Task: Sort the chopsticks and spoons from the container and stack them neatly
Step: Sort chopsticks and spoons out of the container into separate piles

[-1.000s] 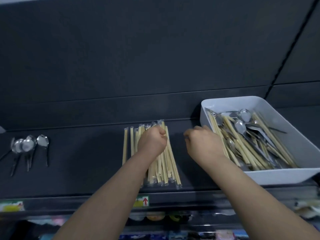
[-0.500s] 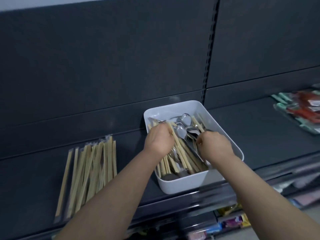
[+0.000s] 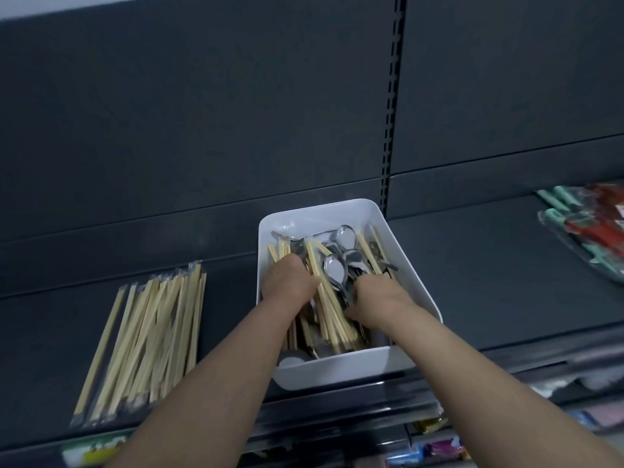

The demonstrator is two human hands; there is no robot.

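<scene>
Head view: white rectangular plastic container point(image 3: 320, 214) sits on dark grey shelf point(image 3: 489, 282) at frame centre. It holds loose bamboo chopsticks point(image 3: 332, 309) mixed with shiny metal spoons point(image 3: 336, 270). Left hand point(image 3: 287, 285) and right hand point(image 3: 381, 300) both inside, fingers curled down into cutlery, tips hidden; cannot tell what they grip. Plastic-wrapped chopstick pile point(image 3: 148, 342) at 8 o'clock. Red-and-teal packets point(image 3: 594, 231) at 3 o'clock. Shelf-edge label point(image 3: 94, 449) at 7 o'clock, print too blurred to read.

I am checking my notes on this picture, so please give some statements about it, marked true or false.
1. The left hand and the right hand both reach into the white container. True.
2. The container holds only spoons. False: spoons and chopsticks lie mixed in it.
3. A pile of wrapped chopsticks lies on the shelf, left of the container. True.
4. The coloured packets lie inside the container. False: they lie on the shelf, to its right.
</scene>
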